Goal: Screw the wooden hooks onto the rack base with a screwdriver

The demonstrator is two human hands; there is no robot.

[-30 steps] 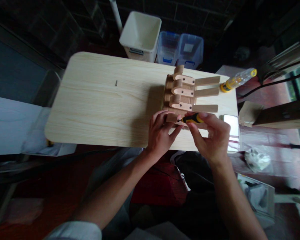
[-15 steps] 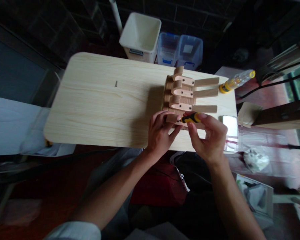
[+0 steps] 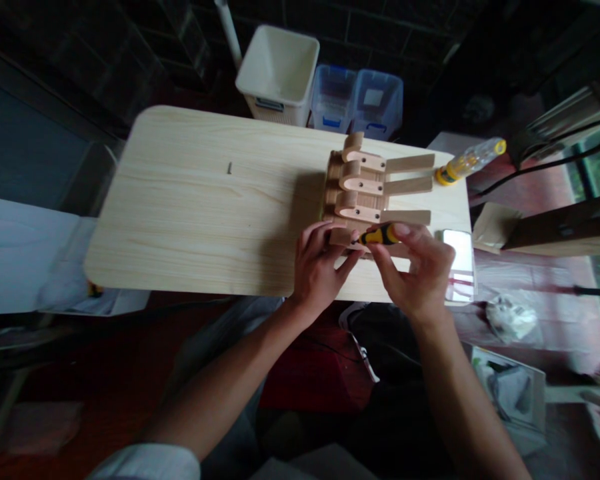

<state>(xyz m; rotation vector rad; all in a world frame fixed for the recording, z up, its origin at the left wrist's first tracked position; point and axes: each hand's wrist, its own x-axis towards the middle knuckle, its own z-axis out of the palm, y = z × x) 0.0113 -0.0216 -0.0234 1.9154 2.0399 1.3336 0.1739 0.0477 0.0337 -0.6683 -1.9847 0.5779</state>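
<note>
Yellow-black screwdriver [image 3: 380, 235] pinched in right hand [image 3: 417, 273], tip against 3-slatted pale wooden assembly [image 3: 357, 193]; left hand [image 3: 320, 270] gripping assembly edge on pine tabletop [image 3: 180, 220].

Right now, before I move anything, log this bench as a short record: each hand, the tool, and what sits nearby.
Left hand: fingers curled over the near end of the wooden assembly
Right hand: holds the yellow-and-black screwdriver, tip at that same end
Assembly: three flat wooden slats pointing right
Surface: pale wood-grain table
Nearby: small screw, yellow-capped plastic bottle
</note>
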